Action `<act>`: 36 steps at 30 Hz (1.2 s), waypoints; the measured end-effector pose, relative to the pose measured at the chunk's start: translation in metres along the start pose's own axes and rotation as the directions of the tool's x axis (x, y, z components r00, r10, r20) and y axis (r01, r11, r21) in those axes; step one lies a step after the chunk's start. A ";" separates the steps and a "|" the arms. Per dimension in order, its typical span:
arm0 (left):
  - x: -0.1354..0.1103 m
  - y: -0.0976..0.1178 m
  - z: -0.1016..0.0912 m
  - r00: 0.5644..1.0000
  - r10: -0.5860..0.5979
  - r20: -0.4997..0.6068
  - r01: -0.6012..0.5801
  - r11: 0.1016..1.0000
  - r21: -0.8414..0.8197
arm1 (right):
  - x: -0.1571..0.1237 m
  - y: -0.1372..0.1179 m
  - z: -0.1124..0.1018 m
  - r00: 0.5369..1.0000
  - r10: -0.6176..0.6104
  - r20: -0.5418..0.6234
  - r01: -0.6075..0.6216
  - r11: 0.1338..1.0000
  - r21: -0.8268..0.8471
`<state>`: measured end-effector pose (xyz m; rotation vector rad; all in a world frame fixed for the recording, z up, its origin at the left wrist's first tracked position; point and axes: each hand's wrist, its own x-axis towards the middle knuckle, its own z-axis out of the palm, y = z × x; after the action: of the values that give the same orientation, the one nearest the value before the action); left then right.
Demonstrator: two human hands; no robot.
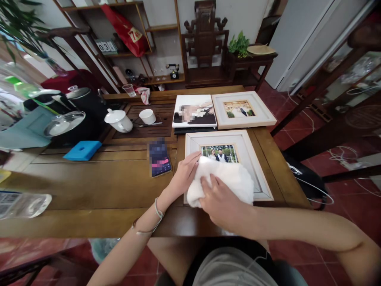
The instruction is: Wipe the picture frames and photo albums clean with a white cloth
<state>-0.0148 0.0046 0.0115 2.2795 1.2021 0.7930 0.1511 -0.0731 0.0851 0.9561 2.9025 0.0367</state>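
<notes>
A light wooden picture frame [262, 182] with a small photo of two people lies flat near the table's front edge. Bunched over its lower half is a fluffy white cloth [238, 178], which hides that part of the frame and the photo's bottom. My right hand [222, 202] presses on this cloth, its fingers curled into the pile. At the frame's left side rests my left hand [186, 172], fingers stretched out flat over the border and touching the cloth's edge. A phone [160, 159] with a lit screen lies left of that hand.
Behind lie another framed photo [266, 109] and a white-edged photo panel [193, 101]. Further left are a white cup [147, 116], a lidded white teapot [119, 121], a blue block [83, 150], a glass-lidded pot [65, 125] and a clear plastic package [25, 204].
</notes>
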 end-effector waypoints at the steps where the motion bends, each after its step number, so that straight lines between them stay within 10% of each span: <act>1: 0.000 0.000 0.000 1.000 -0.001 -0.002 0.001 1.000 -0.001 | -0.004 -0.001 0.000 0.999 -0.043 -0.020 0.043 0.999 0.005; 8: -0.002 0.001 0.000 0.996 0.042 0.073 -0.048 0.996 0.082 | -0.057 0.019 -0.015 0.974 -0.226 0.024 0.216 0.953 0.213; 15: -0.004 0.005 -0.002 0.990 0.014 0.143 -0.037 0.987 0.155 | -0.076 0.085 -0.004 0.966 0.255 0.048 -0.258 0.964 0.066; 21: -0.003 0.004 -0.002 0.990 0.027 0.141 -0.044 0.992 0.116 | -0.032 0.146 0.025 0.928 0.351 -0.126 -0.368 0.917 -0.153; 27: -0.003 0.001 -0.001 0.995 0.038 0.087 -0.044 0.997 0.070 | -0.020 0.105 0.020 0.981 0.193 -0.014 -0.193 0.978 -0.082; 32: -0.003 0.003 -0.001 0.995 0.035 0.089 -0.045 0.993 0.107 | -0.077 0.048 -0.005 0.999 0.032 0.030 -0.037 0.981 0.193; 36: -0.004 0.003 -0.002 0.994 0.033 0.101 -0.044 0.993 0.108 | -0.116 0.054 -0.015 0.991 0.121 0.055 -0.132 0.944 0.301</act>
<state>-0.0159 0.0002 0.0137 2.4080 1.1871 0.6337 0.2745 -0.0988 0.1113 1.1728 2.8610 -0.4278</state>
